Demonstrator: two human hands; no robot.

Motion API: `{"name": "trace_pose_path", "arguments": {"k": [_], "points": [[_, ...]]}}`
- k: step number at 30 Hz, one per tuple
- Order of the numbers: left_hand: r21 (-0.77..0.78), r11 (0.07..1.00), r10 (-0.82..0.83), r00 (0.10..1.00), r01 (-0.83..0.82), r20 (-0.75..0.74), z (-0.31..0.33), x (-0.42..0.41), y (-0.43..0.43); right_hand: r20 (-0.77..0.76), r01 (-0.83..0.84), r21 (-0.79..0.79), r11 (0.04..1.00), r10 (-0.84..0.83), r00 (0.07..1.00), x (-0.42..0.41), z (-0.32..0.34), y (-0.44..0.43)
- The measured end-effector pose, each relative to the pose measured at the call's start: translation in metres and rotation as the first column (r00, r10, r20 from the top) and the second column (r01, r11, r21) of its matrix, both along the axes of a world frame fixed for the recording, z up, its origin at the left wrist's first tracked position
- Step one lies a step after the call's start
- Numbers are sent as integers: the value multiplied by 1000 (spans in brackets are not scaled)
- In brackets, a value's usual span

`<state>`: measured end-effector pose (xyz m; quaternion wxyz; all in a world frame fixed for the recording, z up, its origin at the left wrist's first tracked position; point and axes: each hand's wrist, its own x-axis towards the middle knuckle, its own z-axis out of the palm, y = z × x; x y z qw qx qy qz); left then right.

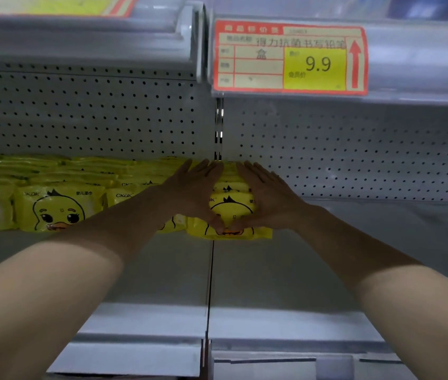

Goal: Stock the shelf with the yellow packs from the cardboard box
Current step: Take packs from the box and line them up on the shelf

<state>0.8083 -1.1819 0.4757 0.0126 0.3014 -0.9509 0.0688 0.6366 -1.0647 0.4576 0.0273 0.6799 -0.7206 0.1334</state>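
**Position.** The held group of yellow packs (231, 208) stands on the shelf (327, 270), on the seam between the two shelf bays. It lies directly between the hands, at full arm reach. Its long axis appears to run front to back, toward the perforated back panel (354, 149).

**Hands.** The left hand (192, 193) lies flat against the left side of the group. The right hand (266, 198) lies flat against the right side. Fingers are straight and point at the back panel. The thumbs (209, 219) meet across the lower front face. Neither hand is nearer; both are level.

**Coming move (judgement).** The stocked row of packs (53, 207) sits just left of the group. Closing up calls for a push leftward or rearward, led by the right hand.

**Not visible.** The number of packs in the group and the gap behind it are hidden by the hands. The cardboard box cannot be identified. The price label (290, 57) text is blurred apart from "9.9".
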Motion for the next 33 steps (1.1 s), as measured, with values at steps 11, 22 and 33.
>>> {"name": "trace_pose_path", "arguments": {"k": [11,22,33], "points": [[230,973,50,992,-21,-118,5,-19,4,843,298,-12,954,-150,516,-11,-1,-19],[182,983,31,988,-3,-149,-5,-19,-5,926,299,-78,951,-42,375,-17,-17,-41],[214,977,37,989,-6,-142,11,16,-12,755,353,-19,936,-218,618,-2,13,-21]]}}
